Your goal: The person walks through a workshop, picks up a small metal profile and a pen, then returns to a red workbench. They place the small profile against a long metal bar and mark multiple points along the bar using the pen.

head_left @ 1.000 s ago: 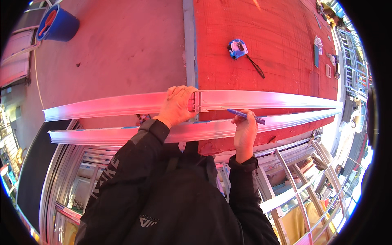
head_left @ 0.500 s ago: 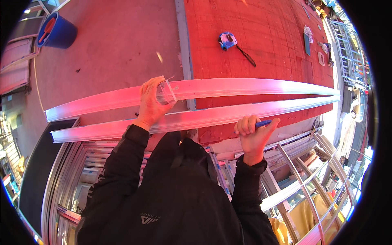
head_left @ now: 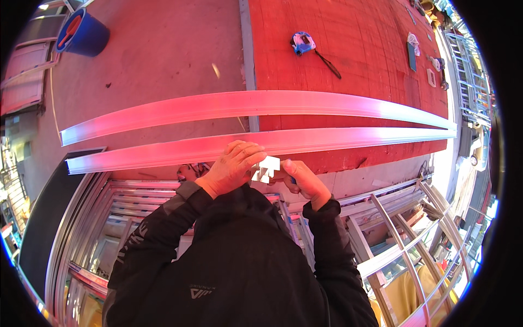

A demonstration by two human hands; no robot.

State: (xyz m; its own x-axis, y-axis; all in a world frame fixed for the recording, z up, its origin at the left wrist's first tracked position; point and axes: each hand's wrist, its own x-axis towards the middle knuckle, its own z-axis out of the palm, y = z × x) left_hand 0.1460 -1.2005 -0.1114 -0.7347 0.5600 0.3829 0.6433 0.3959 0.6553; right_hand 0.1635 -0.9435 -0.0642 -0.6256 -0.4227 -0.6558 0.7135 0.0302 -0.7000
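Observation:
My left hand (head_left: 233,168) is closed round a short, shiny offcut of metal profile (head_left: 268,169), held close in front of my body. Right beside it is my right hand (head_left: 308,184), its fingers curled round a slim blue pen-like tool (head_left: 293,180), mostly hidden now. The thumb of that hand lies near the offcut; whether it touches cannot be told. Just beyond both hands runs a long pale metal profile (head_left: 163,150). A second long profile (head_left: 261,103) lies farther off, the two nearly meeting at the right end.
A blue and white tape measure (head_left: 302,42) with a black strap rests on the red board (head_left: 370,60). At far left stands a blue bucket (head_left: 87,35). Metal frames (head_left: 136,199) are stacked near my left arm, and more frames (head_left: 392,229) lie at right.
My left hand has brought the offcut toward my body and rightward, off the long profiles. My right hand has moved left to meet it, still holding the blue tool.

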